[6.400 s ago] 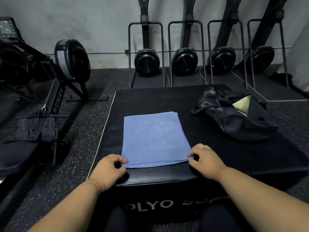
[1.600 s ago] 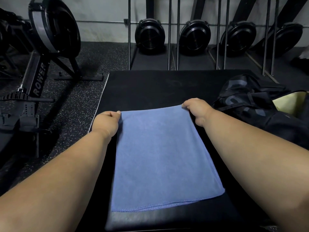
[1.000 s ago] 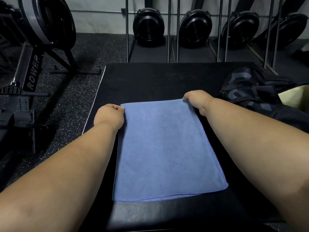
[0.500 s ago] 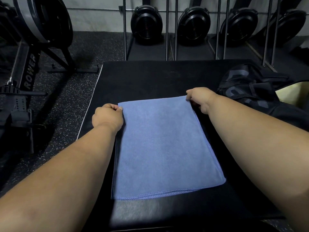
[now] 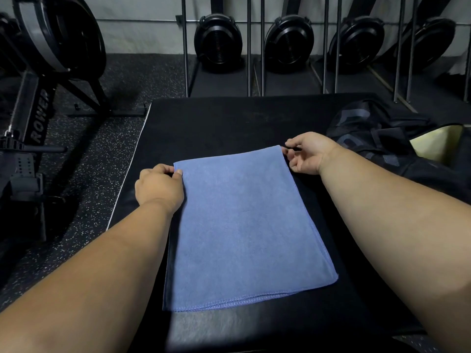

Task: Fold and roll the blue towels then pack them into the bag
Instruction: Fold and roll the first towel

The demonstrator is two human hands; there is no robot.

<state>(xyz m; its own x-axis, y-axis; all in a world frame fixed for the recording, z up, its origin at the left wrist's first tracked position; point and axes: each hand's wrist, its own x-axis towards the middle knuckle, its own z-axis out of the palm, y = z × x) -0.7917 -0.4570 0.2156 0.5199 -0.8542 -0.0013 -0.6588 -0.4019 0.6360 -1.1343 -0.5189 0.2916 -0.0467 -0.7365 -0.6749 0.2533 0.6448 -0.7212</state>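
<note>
A folded blue towel (image 5: 244, 230) lies flat on the black padded box (image 5: 229, 123), its stitched edges toward me. My left hand (image 5: 159, 186) pinches the towel's far left corner between thumb and fingers. At the far right corner my right hand (image 5: 307, 155) pinches the fold, its other fingers loosely curled beside the cloth. The dark camouflage bag (image 5: 382, 141) lies on the box's right side, its mouth open and showing a pale yellow lining (image 5: 435, 145).
A rowing machine (image 5: 38, 103) stands on the speckled rubber floor to the left. Several upright rowers with black flywheels (image 5: 218, 44) and metal bars line the back wall. The box's left edge (image 5: 127, 169) drops to the floor.
Over six seconds both hands went from the towel's near corners to its far corners. In the last half second the right hand's grip loosened to a pinch at the far right corner.
</note>
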